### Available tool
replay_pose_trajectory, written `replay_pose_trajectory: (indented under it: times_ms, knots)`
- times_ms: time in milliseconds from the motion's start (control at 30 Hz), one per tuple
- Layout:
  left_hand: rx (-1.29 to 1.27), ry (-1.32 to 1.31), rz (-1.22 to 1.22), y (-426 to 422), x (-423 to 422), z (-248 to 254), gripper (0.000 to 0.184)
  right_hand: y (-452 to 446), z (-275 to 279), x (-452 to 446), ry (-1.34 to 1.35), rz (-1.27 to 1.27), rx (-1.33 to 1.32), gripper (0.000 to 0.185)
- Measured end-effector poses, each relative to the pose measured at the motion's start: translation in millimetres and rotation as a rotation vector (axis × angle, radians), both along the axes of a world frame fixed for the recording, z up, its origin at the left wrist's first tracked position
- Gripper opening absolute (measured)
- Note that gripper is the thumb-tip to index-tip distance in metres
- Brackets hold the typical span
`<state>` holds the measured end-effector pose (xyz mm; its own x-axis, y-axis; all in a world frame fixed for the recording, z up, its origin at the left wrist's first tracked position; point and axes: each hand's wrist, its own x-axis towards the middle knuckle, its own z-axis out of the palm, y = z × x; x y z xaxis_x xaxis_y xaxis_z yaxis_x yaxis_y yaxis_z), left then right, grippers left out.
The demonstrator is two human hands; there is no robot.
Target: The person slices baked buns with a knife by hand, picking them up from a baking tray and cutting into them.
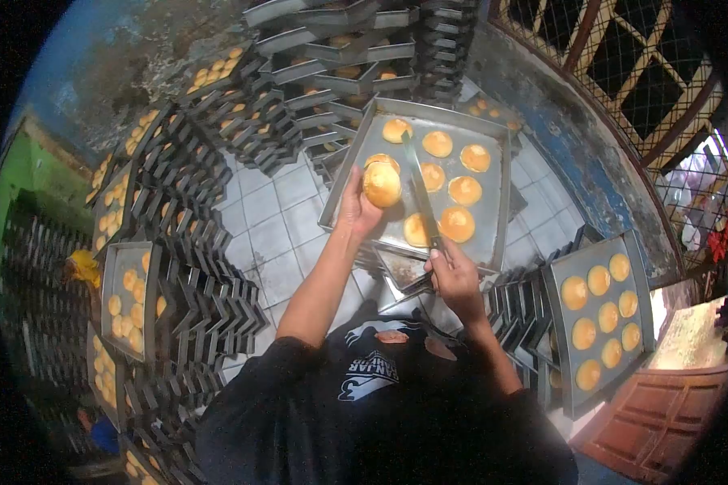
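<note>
Golden-brown, round, domed bun (pixel 382 186), held in the left hand (pixel 359 207) above the left part of a grey, rectangular metal tray (pixel 489 137) with raised sides. The left hand grasps the bun from its outer side and overlaps the tray's rim. The right hand (pixel 456 276) is closed around the dark handle of a long, narrow, silvery knife (pixel 420 190); the blade extends forward over the tray, between similar golden buns (pixel 465 191) lying apart on its flat base. Whether the blade touches the tray or a bun cannot be told.

To the right, a second grey tray (pixel 560 323) bears nine buns (pixel 608 317) in three rows, atop a stack of metal trays (pixel 510 311). To the left, a third tray (pixel 108 279) holds more closely grouped buns (pixel 128 299). Further tray stacks (pixel 206 299) stand around a floor of pale square tiles (pixel 273 237). Outermost are a worn blue-and-grey wall (pixel 586 166), a metal window grille (pixel 615 65) and a reddish-brown panelled wooden door (pixel 659 424). The person wears a black, white-printed T-shirt (pixel 380 428).
</note>
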<state>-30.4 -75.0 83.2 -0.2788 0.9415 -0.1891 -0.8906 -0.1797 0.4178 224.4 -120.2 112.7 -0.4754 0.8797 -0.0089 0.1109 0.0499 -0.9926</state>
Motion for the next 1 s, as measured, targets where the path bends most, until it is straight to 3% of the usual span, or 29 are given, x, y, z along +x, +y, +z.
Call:
replay_pose_trajectory:
  times_ms: [100,133,333,433,667,733,867,933,1000]
  knots:
    - [-0.047,-0.071,0.017,2.2,-10.6,-16.8,0.048,-8.3,7.7,-2.3,-0.066,0.042,0.091,0.044]
    - [-0.109,-0.055,0.142,1.2,6.8,7.8,0.042,-14.1,22.6,-1.2,-0.14,0.037,0.101,0.044]
    - [-0.014,-0.032,0.133,8.0,10.4,4.3,0.045,-26.6,5.4,4.9,-0.162,0.031,0.306,0.042]
    - [0.038,-0.012,0.113,14.7,8.8,-2.2,0.049,-32.8,17.9,8.2,-0.132,0.048,0.227,0.041]
    - [0.047,-0.009,0.06,15.6,20.5,-7.3,0.046,-25.2,7.9,-0.6,-0.125,-0.059,0.311,0.039]
    - [0.018,-0.032,0.08,11.5,26.6,6.6,0.034,-20.9,18.4,-7.2,-0.135,-0.019,0.273,0.038]
    - [0.002,-0.079,0.072,16.5,10.6,3.2,0.033,-24.8,5.6,-12.9,-0.147,-0.058,0.377,0.038]
    - [0.094,0.008,0.025,20.4,0.2,-8.9,0.046,-26.5,-3.5,-12.5,-0.23,-0.088,0.426,0.04]
    - [0.065,0.016,0.047,22.6,-2.9,-12.5,0.047,-28.4,1.4,-12.4,-0.277,-0.071,0.381,0.041]
